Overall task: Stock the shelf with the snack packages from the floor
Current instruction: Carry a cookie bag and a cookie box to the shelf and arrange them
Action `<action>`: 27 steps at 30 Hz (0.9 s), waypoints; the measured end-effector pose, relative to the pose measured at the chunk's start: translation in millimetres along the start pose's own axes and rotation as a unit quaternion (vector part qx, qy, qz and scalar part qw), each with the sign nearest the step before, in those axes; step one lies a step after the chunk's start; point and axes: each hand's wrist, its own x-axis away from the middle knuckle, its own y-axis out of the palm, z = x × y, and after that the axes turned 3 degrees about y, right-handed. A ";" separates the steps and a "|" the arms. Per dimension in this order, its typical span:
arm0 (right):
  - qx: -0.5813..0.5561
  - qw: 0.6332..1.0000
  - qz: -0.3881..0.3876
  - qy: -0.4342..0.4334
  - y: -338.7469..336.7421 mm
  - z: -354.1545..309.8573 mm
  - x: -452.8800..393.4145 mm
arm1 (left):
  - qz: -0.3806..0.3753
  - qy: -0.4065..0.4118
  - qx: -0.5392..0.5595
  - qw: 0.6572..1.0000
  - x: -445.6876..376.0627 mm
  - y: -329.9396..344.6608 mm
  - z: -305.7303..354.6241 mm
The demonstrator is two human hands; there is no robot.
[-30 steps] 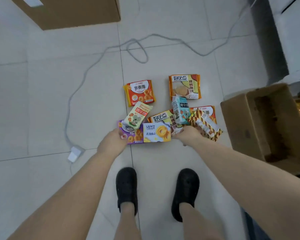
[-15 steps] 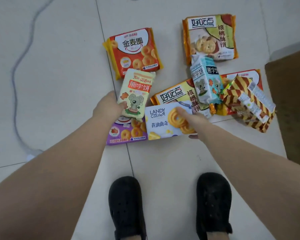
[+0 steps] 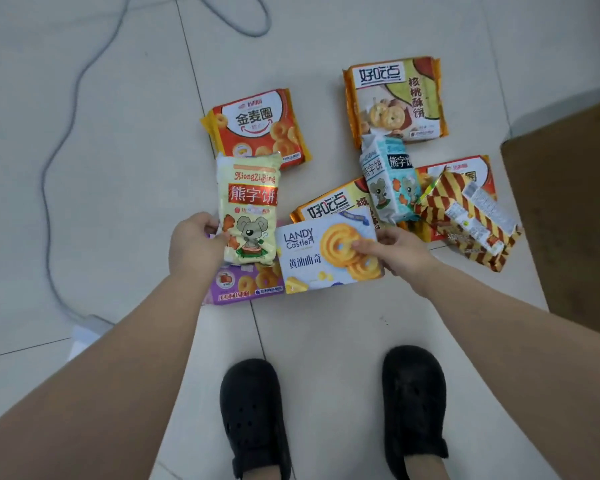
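the left hand (image 3: 196, 244) pinches the yellow bear pack (image 3: 252, 206) at its near edge; the right hand (image 3: 395, 252) grips the cookie box (image 3: 326, 252). both sit low over the floor (image 3: 118, 168); a thin pinch could let the pack slip.

Left hand (image 3: 196, 244) pinches yellow pouch (image 3: 251, 206); right hand (image 3: 395, 251) seemingly holds box (image 3: 326, 252).

Snack packages lie clustered on the floor (image 3: 125, 168) beyond the shoes (image 3: 253, 417). A cardboard box (image 3: 568, 220) stands right of them; a cable (image 3: 63, 140) runs along the left.
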 end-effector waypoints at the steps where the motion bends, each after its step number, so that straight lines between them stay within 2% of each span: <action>1: -0.012 1.000 0.004 -0.011 -6.9 -12.6 13.3 | 0.010 0.008 0.006 1.000 7.0 -12.8 11.3; 7: -0.049 0.993 0.050 -0.093 -64.3 -122.3 131.3 | 0.040 0.064 0.035 0.997 50.3 -131.9 111.6; 10: -0.064 0.986 0.078 -0.135 -97.4 -188.3 215.0 | 0.054 0.104 0.030 0.993 85.0 -207.2 184.2; 16: -0.108 0.960 0.137 -0.219 -167.2 -292.9 401.5 | 0.066 0.178 0.092 0.977 165.6 -355.0 322.8; 22: -0.168 0.916 0.213 -0.295 -225.4 -342.7 570.0 | 0.118 0.311 0.091 0.939 256.0 -464.3 432.8; 27: -0.217 0.860 0.293 -0.356 -269.7 -351.4 693.0 | 0.121 0.408 0.117 0.897 328.4 -512.5 510.0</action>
